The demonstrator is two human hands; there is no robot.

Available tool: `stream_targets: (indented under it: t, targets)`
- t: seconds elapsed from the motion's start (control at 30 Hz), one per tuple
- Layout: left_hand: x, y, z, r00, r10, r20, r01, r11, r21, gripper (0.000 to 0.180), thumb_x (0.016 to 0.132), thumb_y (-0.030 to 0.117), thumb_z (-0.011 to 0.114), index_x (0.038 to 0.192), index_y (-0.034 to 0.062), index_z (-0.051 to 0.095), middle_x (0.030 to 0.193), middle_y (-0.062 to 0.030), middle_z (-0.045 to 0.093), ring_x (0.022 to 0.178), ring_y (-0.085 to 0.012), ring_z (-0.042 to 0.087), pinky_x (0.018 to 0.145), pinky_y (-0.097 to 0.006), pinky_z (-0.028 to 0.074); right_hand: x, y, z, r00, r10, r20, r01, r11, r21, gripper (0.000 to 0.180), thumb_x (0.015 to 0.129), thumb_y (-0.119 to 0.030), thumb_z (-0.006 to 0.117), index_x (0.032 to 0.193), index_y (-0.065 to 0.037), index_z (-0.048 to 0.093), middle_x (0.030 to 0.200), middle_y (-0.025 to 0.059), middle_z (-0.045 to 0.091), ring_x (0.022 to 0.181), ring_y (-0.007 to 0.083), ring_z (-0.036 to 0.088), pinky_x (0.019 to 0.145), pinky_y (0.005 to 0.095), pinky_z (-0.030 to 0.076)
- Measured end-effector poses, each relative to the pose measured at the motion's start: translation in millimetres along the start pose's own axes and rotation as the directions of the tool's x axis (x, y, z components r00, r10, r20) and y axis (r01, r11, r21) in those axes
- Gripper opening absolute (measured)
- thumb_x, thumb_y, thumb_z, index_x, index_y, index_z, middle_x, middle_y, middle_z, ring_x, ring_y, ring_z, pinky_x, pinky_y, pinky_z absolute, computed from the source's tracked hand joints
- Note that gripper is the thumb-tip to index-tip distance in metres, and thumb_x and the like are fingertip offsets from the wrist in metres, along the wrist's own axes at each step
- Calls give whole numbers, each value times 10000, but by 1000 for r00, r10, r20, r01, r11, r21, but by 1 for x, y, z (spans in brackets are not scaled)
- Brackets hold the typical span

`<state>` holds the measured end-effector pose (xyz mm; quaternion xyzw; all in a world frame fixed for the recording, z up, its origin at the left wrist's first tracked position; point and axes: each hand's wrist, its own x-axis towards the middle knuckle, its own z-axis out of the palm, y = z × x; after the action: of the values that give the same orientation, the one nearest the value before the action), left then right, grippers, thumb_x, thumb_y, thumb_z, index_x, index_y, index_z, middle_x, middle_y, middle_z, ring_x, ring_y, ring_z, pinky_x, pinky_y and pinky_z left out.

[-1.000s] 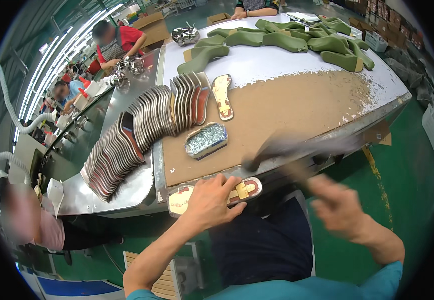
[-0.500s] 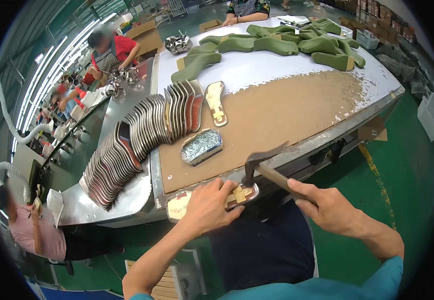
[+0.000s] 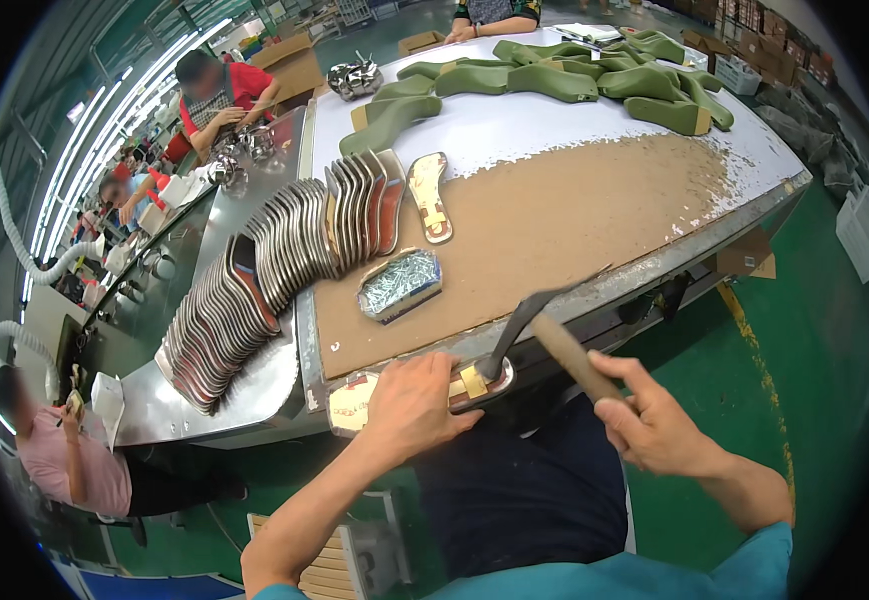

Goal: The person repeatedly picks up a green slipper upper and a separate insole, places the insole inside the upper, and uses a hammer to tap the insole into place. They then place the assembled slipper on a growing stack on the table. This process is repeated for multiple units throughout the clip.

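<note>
Pinning the insole (image 3: pixel 410 385) flat at the near edge of the workbench (image 3: pixel 555 220), the left hand (image 3: pixel 410 405) pressed down with fingers together (looked stiff and light, though mostly hidden), while the right hand (image 3: pixel 650 425) was clenched round the hammer (image 3: pixel 545 335) handle's end, its head down on the insole.
</note>
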<state>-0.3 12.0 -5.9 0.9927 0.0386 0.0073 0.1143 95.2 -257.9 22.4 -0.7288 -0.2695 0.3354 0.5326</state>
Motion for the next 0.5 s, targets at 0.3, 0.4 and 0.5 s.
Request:
stream_targets:
  t: [0.3,0.4,0.5]
  targets:
    - [2,-1,0,999,-44,21,44,999,9,631,632,427,803,1066,25,583,946,-141,640,928,-302,610,833,-396,445,0,1,3,1000,25,7,-25,1000,-13,499,953,-112,518,1414,-97,326,654,9,523,573,78,503,514,242,432]
    - [-2,0,2,996,-79,31,78,997,26,636,630,428,805,1073,28,585,948,-138,639,941,-303,606,847,-395,439,-1,-12,-9,990,-60,-124,63,998,19,501,935,-76,542,1399,-95,352,713,17,563,588,65,491,512,235,426]
    - [0,2,2,998,-63,26,62,998,23,635,635,425,803,1083,31,585,954,-137,639,948,-305,603,862,-401,436,4,20,-4,787,-576,-223,470,792,-390,541,894,-78,604,1388,-129,391,889,96,654,600,189,600,528,342,496]
